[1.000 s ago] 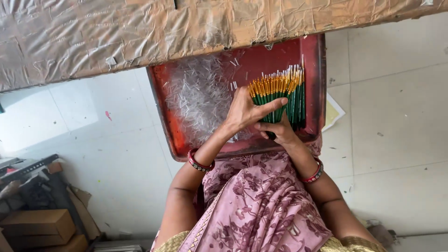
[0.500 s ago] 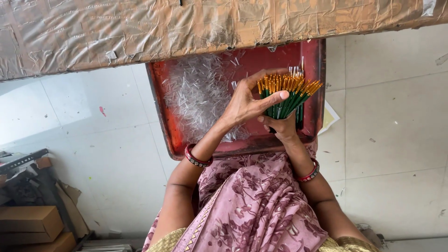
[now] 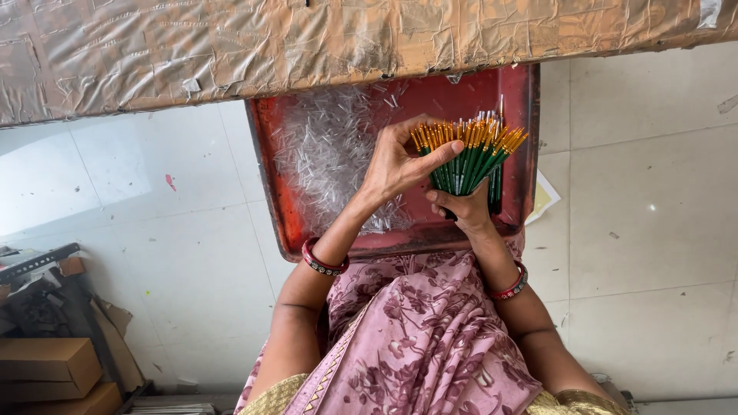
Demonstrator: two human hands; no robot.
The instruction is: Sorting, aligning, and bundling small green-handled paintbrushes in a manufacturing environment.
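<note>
Right hand [image 3: 460, 209] grip closed on green pencil bundle [image 3: 467, 157] at red tray's [image 3: 270, 169] right edge; left hand [image 3: 398, 163] open, fingers steadying bundle, clear caps [image 3: 327, 150] beside.

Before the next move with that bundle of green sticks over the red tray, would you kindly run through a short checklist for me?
1. Right hand grips the bundle of green sticks from below: ok.
2. Left hand steadies the bundle's side: ok.
3. Orange tips level: not ok, they fan out unevenly.
4. Bundle held over the red tray: ok.
5. Clear tubes piled inside the tray: ok.
6. Any sticks lying loose under the bundle: cannot tell, hidden.
</note>
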